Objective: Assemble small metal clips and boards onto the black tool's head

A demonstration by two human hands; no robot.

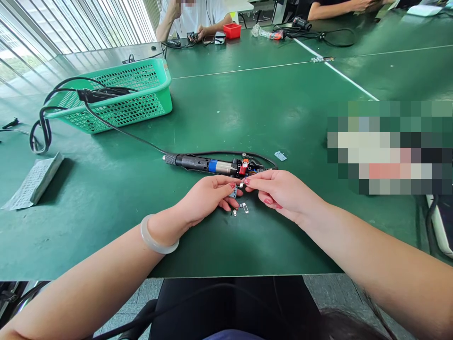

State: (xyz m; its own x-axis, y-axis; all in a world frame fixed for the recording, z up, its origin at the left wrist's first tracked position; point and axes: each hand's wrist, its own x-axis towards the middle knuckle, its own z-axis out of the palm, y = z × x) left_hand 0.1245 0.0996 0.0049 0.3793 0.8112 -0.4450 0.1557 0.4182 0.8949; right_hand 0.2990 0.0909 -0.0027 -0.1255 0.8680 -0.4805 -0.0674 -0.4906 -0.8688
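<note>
My left hand (211,197) is closed, thumb and fingers gripping a small light-blue plate (233,191) with cut-outs. My right hand (279,191) pinches a tiny pale piece (241,184) beside that plate, its kind too small to tell. Both hands meet at the front of a black pen-shaped tool (198,164), whose right end lies open with wires and a red part (243,167) showing. Just below the fingers, a small silver frame (245,208) and a tiny metal bit (234,213) lie on the green table. Another light-blue plate (281,156) rests beyond my right hand.
A green perforated basket (130,106) holding black cables stands at the back left; one cable runs to the tool. A wrapped packet (37,182) lies at the left. Across the table (247,113) sit a red box (232,30), more cables and two people. A blurred patch covers the right.
</note>
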